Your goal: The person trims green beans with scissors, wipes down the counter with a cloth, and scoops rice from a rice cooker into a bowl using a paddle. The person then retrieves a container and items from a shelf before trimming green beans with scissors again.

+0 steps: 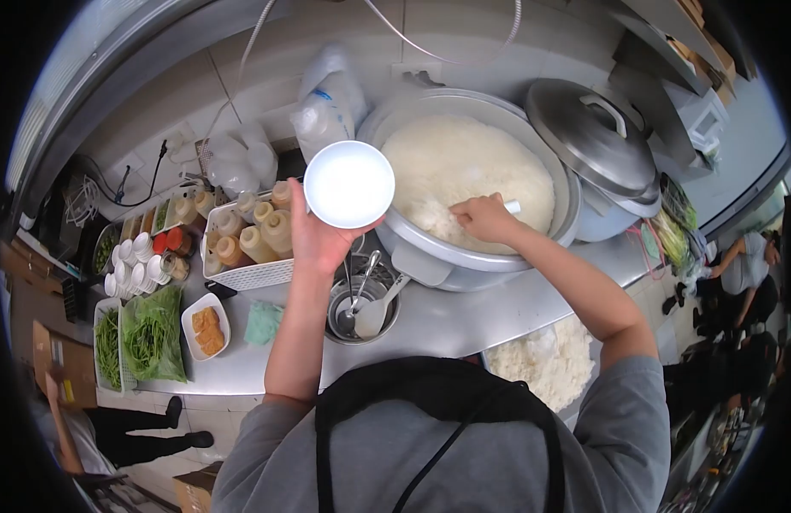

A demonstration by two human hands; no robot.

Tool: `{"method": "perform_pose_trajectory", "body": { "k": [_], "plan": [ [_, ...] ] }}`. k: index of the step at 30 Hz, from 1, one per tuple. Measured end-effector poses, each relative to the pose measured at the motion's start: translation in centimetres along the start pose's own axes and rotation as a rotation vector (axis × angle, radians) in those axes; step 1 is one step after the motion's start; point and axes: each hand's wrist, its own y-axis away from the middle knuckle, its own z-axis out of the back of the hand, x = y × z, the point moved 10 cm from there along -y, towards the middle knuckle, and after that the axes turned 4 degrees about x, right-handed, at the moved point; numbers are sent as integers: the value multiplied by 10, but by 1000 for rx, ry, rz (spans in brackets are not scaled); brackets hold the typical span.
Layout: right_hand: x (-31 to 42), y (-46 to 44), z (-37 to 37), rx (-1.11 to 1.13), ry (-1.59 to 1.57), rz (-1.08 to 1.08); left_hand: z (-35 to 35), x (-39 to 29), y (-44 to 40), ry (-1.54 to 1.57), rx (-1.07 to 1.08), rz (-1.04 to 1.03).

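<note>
My left hand (321, 239) holds a white bowl (349, 185) from below, with its inside facing up; it looks empty. To the right stands a big metal pot (571, 201) full of white rice (464, 162). My right hand (485, 218) is closed round a white handle (513, 206) over the near part of the rice. The far end of that tool is hidden in the rice. Between my forearms, a metal bowl (334, 318) on the counter holds spoons and a white rice paddle (371, 318).
A lidded pot (602, 221) stands right of the rice pot. Squeeze bottles fill a white basket (271, 274) at left, near white cups, greens (152, 338) and a dish of brown food (208, 332). More rice (545, 363) lies below the counter edge. People stand at both sides.
</note>
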Motion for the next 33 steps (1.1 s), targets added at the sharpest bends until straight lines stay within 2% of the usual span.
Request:
{"method": "perform_pose_trajectory", "body": {
  "k": [4, 6, 11, 13, 15, 16, 18, 19, 21, 22, 24, 25, 27, 28, 30, 33],
  "plan": [
    [-14, -1, -9, 173, -10, -65, -8, 4, -7, -25, 20, 26],
    [-29, 0, -13, 260, -151, -145, -10, 5, -12, -41, 10, 25],
    [-68, 0, -1, 283, -385, -119, -26, 2, -14, 17, 21, 32],
    [-61, 1, 12, 275, -440, -123, -33, 5, -13, 140, 44, 70],
    [-56, 11, 47, 120, -144, -200, -39, 4, -10, 148, 58, 63],
    [-53, 14, 43, 122, -146, -187, -41, 6, -10, 182, 76, 83],
    [-5, 30, 83, -372, 343, 148, -46, 9, -8, 237, 93, 108],
    [1, 29, 86, -371, 342, 159, -48, 8, -6, 234, 88, 98],
    [34, 43, 107, -615, 566, 285, -56, 8, -1, 276, 127, 113],
    [37, 40, 108, -614, 566, 300, -59, 6, 1, 276, 123, 99],
    [20, 25, 116, -571, 459, 104, -62, 6, 8, 269, 109, 117],
    [25, 22, 117, -568, 462, 122, -60, 4, 12, 270, 104, 100],
    [7, 9, 116, -427, -353, 93, -55, 9, 22, 258, 66, 136],
    [14, 7, 117, -417, -347, 106, -53, 9, 28, 263, 61, 120],
    [42, 4, 104, -234, -429, 261, -45, 23, 46, 261, 31, 203],
    [112, 23, 116, -231, -487, 361, -36, 39, 71, 149, -44, 261]
  ]
}}
